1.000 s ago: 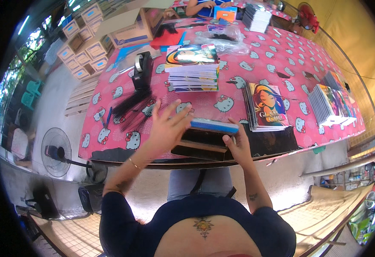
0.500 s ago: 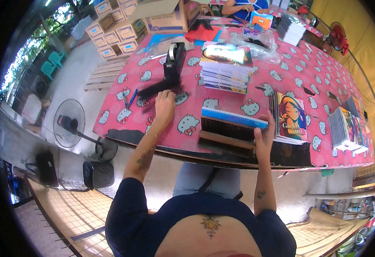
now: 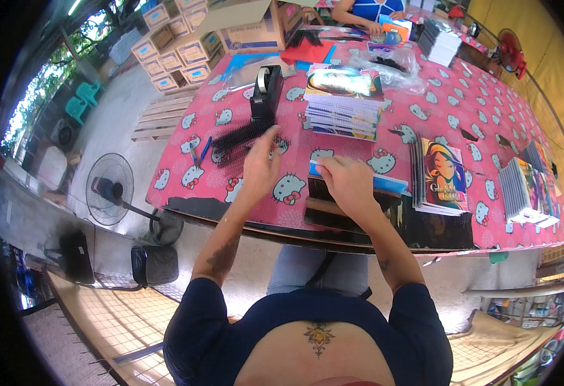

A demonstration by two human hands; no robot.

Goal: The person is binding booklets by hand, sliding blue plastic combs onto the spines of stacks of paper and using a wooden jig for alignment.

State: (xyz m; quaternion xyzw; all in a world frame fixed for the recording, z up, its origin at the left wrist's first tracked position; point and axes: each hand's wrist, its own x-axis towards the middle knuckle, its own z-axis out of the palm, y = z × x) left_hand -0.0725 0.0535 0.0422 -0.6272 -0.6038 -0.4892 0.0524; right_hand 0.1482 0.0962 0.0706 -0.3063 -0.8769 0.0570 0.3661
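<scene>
Right hand (image 3: 349,183) lies flat on a blue-edged pad (image 3: 385,183) near the table's (image 3: 475,90) front edge, fingers spread, covering most of it; dark machine (image 3: 359,215) below is hard to make out. Left hand (image 3: 259,164) reaches over black comb spines (image 3: 240,138) w/ fingers loosely apart, grip can't tell. 1 glossy notebook stack (image 3: 343,103) sits mid-table.

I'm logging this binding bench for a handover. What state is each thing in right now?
Left hand: open, fingers on the black comb spines.
Right hand: pressed flat on the blue-edged booklet, no closed grip.
Tape dispenser: upright, untouched.
Notebook stack: piled neatly, covers up.
Loose colourful notebooks: fanned, lying flat.
Floor fan: standing; running or not, cannot tell.
Cardboard box: flaps open.
</scene>
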